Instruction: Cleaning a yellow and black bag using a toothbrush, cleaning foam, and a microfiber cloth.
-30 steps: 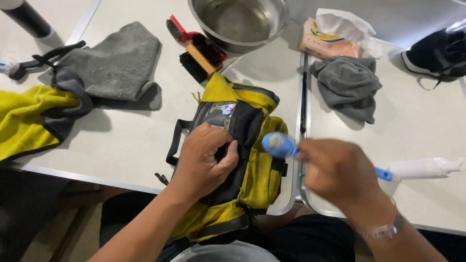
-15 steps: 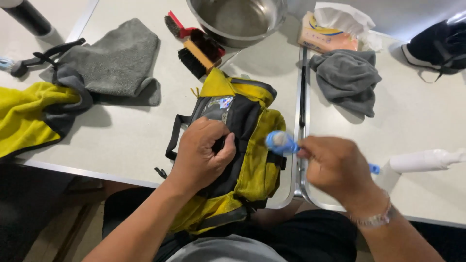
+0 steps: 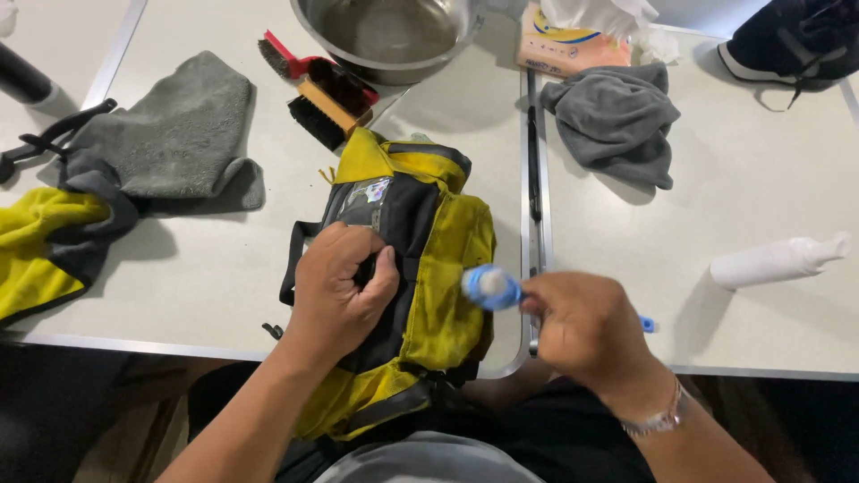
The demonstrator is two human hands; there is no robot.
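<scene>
A yellow and black bag (image 3: pixel 438 241) lies on the near edge of the white table (image 3: pixel 215 268), hanging partly over my lap. My left hand (image 3: pixel 340 286) presses on the bag's black front panel, fingers curled into the fabric. My right hand (image 3: pixel 586 326) grips a small blue brush (image 3: pixel 490 287) by its handle. The round brush head sits just at the bag's right yellow side.
A steel bowl (image 3: pixel 394 36) stands at the back, with two brushes (image 3: pixel 318 94) beside it. Grey cloths (image 3: pixel 179 134) (image 3: pixel 617 121) lie left and right. A yellow cloth (image 3: pixel 36 250) is at far left, a white spray bottle (image 3: pixel 774 261) at right, a tissue pack (image 3: pixel 573 40) and a dark shoe (image 3: pixel 796 40) behind.
The brush head has shifted slightly down and left against the bag's right side. My left hand stays clamped on the bag.
</scene>
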